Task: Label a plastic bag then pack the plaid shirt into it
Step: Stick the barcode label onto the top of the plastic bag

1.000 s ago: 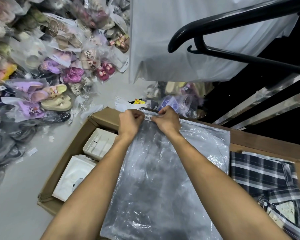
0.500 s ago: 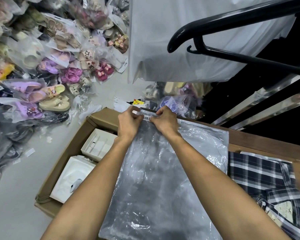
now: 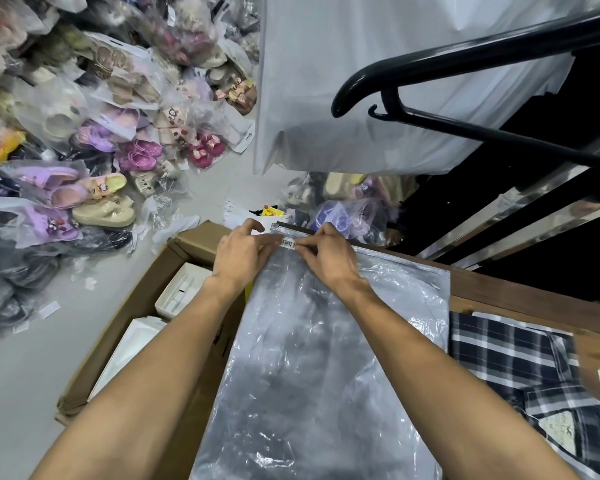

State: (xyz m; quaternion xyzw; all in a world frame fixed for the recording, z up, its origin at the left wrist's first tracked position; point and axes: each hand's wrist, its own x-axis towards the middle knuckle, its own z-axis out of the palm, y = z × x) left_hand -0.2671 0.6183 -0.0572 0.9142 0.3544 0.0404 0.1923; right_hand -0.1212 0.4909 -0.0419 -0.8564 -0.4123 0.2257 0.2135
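Both hands pinch at a small white barcode sticker [image 3: 288, 242] on the top strip of the clear zip-top plastic bag [image 3: 312, 358]. Left hand [image 3: 241, 252]: thumb and fingers closed together at the sticker's left end, pressing it onto the bag. Right hand [image 3: 329, 254]: fingertips pressed on the sticker's right end.

Far left, heap of bagged pastel sandals [image 3: 94, 161] on the grey floor. Next, open brown cardboard box [image 3: 125, 334] holding white trays [image 3: 182, 292], just beside the bag's left edge. Bag lies flat, running from the near edge up to the far rim of the brown wooden table [image 3: 520, 292]. Right of the bag, dark navy-and-white plaid shirt [image 3: 520, 362] lies flat on the table, touching the bag's right edge, outside the bag. Above right, black plastic hanger [image 3: 430, 71] in front of a white hanging sheet [image 3: 361, 98].
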